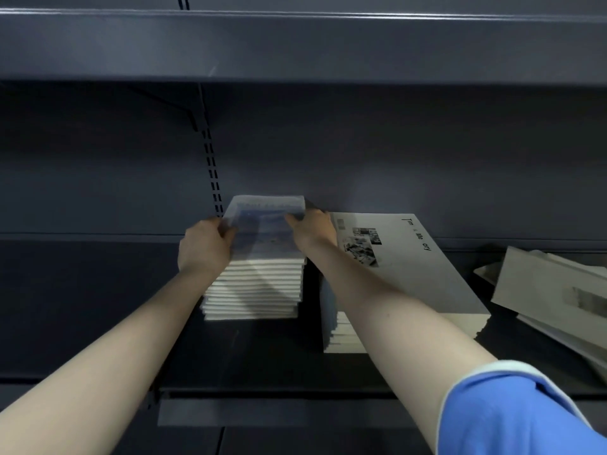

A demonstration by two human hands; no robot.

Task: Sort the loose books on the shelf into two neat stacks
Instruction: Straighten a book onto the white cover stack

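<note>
A tall stack of small books (256, 290) stands on the dark shelf (98, 307), its top book (266, 231) blue-covered and blurred. My left hand (203, 244) grips the top book's left edge. My right hand (312, 228) holds its right edge with the thumb lying on the cover. Just to the right is a second stack of larger books (427, 277); the top one is white with small photos and black lettering. My right forearm crosses the front left of that stack.
Loose white books (555, 290) lie askew at the far right of the shelf. An upper shelf (295, 44) overhangs close above. A slotted upright (212, 172) runs down the back panel behind the left stack. Bare shelf lies left of the stacks.
</note>
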